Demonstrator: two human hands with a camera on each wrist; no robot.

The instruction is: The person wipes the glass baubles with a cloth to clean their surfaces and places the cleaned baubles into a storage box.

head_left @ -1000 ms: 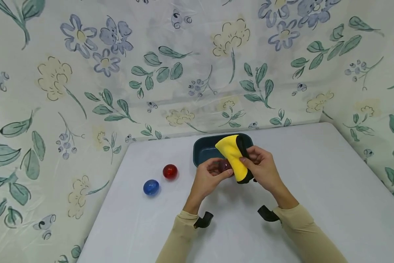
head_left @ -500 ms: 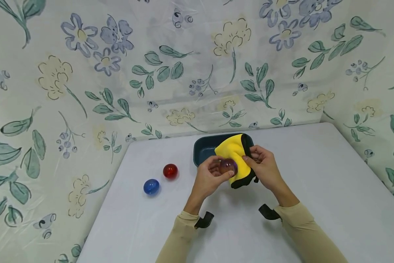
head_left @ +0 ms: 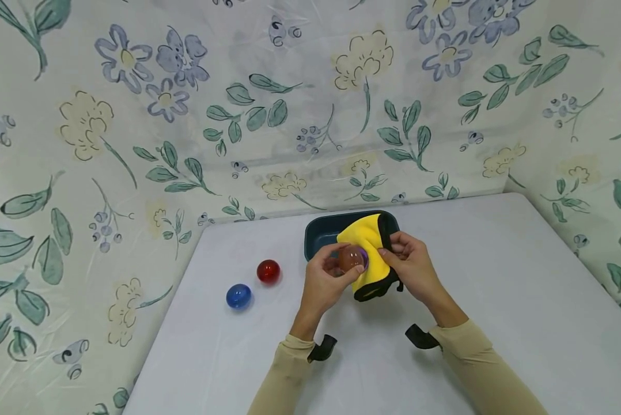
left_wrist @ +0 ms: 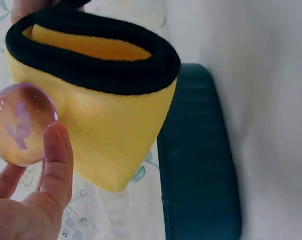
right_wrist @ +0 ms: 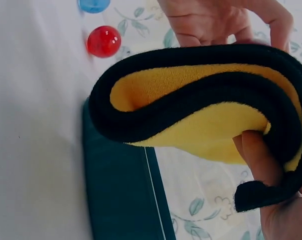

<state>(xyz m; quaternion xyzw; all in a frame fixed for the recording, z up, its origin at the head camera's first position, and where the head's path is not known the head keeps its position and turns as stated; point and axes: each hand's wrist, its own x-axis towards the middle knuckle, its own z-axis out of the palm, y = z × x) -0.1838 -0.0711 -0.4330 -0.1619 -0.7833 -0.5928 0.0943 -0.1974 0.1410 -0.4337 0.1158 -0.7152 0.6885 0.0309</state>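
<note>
My left hand [head_left: 323,278] pinches a clear purple-tinted ball [head_left: 350,259] between thumb and fingers. The ball lies against a folded yellow cloth [head_left: 371,236] with black edging, which my right hand [head_left: 413,262] grips at its right side. Both are held up in front of a dark teal tray [head_left: 317,237]. In the left wrist view the ball [left_wrist: 21,125] is see-through, with the cloth's yellow showing in it. Seen from the right wrist, the cloth [right_wrist: 191,135] is folded over in loops, with fingers tucked into a fold; it hides the ball there.
A red ball [head_left: 268,271] and a blue ball [head_left: 238,296] rest on the white table [head_left: 196,369] left of the hands. Behind the table hangs a flowered sheet [head_left: 269,144]. Black curved mounts [head_left: 322,348] stick out from the wrists.
The cloth has swung left and spread behind the ball, and its lower edge now hangs further left. The ball has turned in the left hand and shows lighter. Red and blue balls stay put.
</note>
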